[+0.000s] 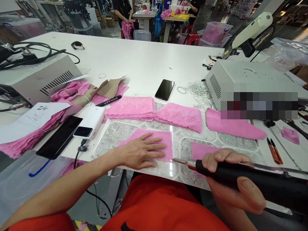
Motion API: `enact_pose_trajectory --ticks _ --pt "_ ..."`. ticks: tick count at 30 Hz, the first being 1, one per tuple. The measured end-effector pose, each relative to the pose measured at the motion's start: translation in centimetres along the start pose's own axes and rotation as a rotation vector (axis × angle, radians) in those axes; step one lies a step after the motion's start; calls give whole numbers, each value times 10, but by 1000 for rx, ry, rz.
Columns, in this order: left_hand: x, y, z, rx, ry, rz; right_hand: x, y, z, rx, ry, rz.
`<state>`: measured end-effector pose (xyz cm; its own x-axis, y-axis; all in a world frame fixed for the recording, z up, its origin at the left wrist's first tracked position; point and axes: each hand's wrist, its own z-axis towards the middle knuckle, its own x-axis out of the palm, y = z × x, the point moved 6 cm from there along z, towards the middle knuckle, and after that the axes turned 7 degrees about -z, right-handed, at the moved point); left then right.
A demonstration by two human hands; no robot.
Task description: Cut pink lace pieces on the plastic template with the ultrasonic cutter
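Note:
My left hand (141,152) lies flat, fingers spread, on a pink fabric piece (166,141) over a clear patterned template (108,138). My right hand (231,179) is wrapped round a black handheld tool (260,183), whose thin metal tip is at the lower right corner of that piece. Under and beside the tool a second pink piece (202,150) is partly hidden. Behind my hands are two stacks of pink lace pieces (132,107), (180,115) and a longer smooth pink stack (233,125).
A phone (165,89) and white elastic loops (197,91) lie behind the stacks. Grey metal boxes stand at left (43,77) and right (250,80). Nearer left are a power bank (90,123), a black tablet (60,136) and bundled pink fabric (31,138). Orange-handled snips (274,150) lie right.

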<state>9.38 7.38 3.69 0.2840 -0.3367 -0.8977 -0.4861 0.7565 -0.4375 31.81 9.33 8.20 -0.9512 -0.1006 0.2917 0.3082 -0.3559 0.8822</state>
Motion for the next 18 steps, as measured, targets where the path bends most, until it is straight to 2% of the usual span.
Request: enact_pose_trajectory --ticks 12,15,18 --pt "-1 -1 3 -9 14 -1 4 0 -1 25 63 -27" --pt "-7 -1 0 -17 -2 -26 4 2 1 20 45 -35" --pt "-18 1 -14 -64 -64 -33 5 5 6 -6 26 -33"
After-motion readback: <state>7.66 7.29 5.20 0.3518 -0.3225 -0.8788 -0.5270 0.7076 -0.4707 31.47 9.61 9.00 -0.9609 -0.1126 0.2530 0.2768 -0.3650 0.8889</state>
